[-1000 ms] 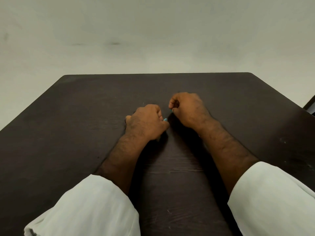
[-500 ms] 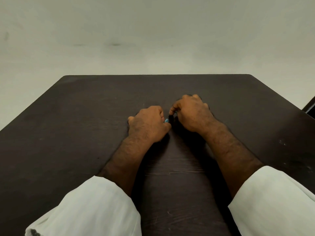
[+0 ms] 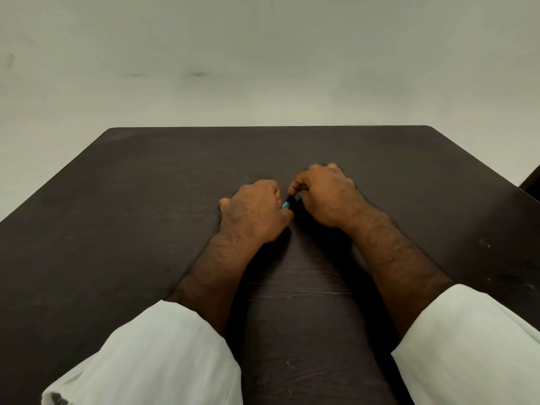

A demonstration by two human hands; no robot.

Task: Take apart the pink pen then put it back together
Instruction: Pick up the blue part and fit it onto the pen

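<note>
My left hand [image 3: 253, 211] lies knuckles-up in a fist on the dark table [image 3: 146, 229], curled round the pen. Only a small light-blue bit of the pen [image 3: 285, 204] sticks out at the thumb side; the rest of the pen is hidden inside the fist. Just to the right, my right hand [image 3: 324, 194] has its thumb and forefinger pinched on a small dark piece at that same end of the pen. The two hands are almost touching. No pink colour shows.
The dark wooden table runs to a far edge [image 3: 268, 127] in front of a pale wall. White sleeves [image 3: 152, 355] cover both forearms near the front edge. A dark object [image 3: 533, 179] shows at the right border.
My right hand has moved left and slightly down, closing the gap to my left hand, and its fingertips now meet the pen's exposed end. The left hand has barely moved.
</note>
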